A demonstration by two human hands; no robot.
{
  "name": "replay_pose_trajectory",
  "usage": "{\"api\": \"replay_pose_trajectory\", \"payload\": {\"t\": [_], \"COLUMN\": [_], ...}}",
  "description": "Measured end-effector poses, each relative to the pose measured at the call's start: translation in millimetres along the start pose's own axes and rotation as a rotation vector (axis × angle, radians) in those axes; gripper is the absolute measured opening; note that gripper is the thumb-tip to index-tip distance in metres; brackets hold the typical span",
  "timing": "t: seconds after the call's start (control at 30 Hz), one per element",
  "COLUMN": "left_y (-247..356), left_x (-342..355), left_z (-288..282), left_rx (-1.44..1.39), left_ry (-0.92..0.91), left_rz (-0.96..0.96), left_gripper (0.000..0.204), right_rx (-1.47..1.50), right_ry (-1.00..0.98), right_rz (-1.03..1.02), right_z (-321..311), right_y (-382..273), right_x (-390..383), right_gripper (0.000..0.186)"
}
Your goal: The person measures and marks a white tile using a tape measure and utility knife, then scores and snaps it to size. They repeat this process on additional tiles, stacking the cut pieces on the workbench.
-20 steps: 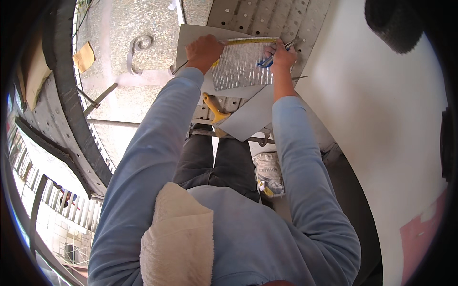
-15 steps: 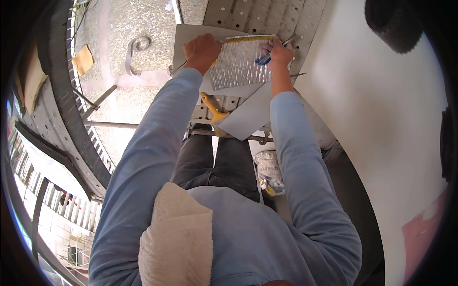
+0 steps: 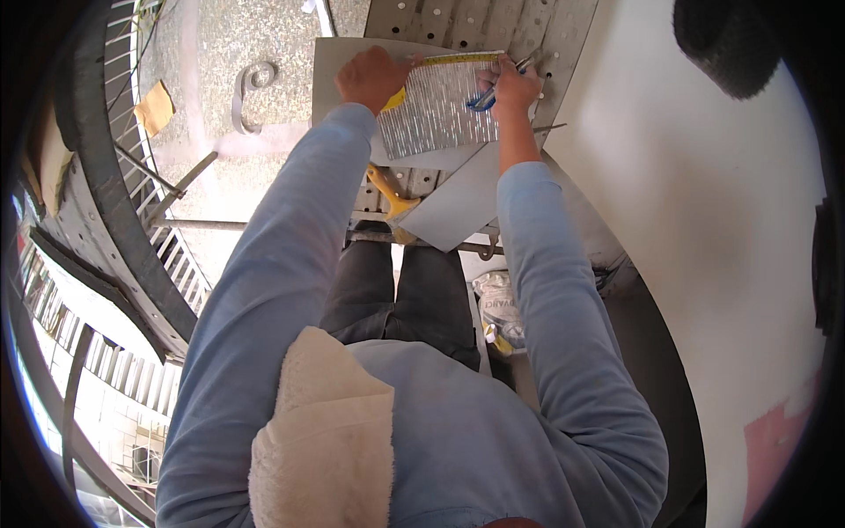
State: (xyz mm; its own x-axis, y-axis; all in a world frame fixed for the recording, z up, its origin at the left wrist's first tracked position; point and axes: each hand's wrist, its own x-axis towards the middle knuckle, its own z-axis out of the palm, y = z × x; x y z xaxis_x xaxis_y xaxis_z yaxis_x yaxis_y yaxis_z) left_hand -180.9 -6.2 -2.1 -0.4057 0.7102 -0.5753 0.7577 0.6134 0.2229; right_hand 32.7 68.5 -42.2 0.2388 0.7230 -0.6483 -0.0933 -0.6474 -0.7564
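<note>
A silver ribbed sheet lies over a flat grey sheet, at arm's length in front of me. The yellow blade of a tape measure stretches along its far edge. My left hand is closed around the yellow case at the left end. At the right end, my right hand has its fingers bent around a blue-handled tool with a metal part poking out above. Its fingertips are by the tape's end; whether they pinch it, I cannot tell.
Nearer me are a yellow-handled tool and a pale grey sheet piece on the perforated metal platform. A curled strip lies left. A printed bag sits below; a white wall rises at right.
The view has shifted slightly, with sheets and hands a little higher in it. The right hand has turned slightly near the tape's end. Both hands keep their holds.
</note>
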Motion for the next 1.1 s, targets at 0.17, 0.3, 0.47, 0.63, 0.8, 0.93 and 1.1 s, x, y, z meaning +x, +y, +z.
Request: {"api": "replay_pose_trajectory", "payload": {"t": [0.17,0.3,0.47,0.63,0.8,0.93,1.1], "left_y": [0.1,1.1,6.8,17.7,19.6,10.9,9.7], "left_x": [-3.7,-9.4,-13.2,-12.4,-15.0,-14.0,-12.4], "left_z": [5.7,10.8,11.8,0.7,2.3,11.5,18.6], "left_rx": [0.024,-0.041,-0.040,-0.102,-0.133,-0.071,-0.089], "left_ry": [0.013,-0.003,0.055,0.024,0.052,0.039,0.089], "left_rz": [0.011,-0.030,-0.080,-0.141,-0.199,-0.161,-0.163], "left_gripper": [0.081,0.086,0.073,0.072,0.075,0.075,0.072], "right_rx": [0.036,0.062,0.193,0.116,-0.001,-0.017,-0.035], "right_ry": [-0.059,-0.070,-0.189,-0.116,-0.041,-0.057,-0.035], "right_rz": [0.007,0.006,0.134,0.055,-0.022,-0.025,-0.018], "right_z": [-1.9,0.4,-11.9,-7.3,-1.7,-2.1,-2.4], "right_y": [0.3,-9.3,-26.6,-12.8,-0.6,-4.2,-5.7], "right_x": [-1.1,-10.6,-21.0,-14.5,-8.4,-9.7,-12.2], "right_gripper": [0.014,0.015,0.014,0.014,0.014,0.014,0.014]}}
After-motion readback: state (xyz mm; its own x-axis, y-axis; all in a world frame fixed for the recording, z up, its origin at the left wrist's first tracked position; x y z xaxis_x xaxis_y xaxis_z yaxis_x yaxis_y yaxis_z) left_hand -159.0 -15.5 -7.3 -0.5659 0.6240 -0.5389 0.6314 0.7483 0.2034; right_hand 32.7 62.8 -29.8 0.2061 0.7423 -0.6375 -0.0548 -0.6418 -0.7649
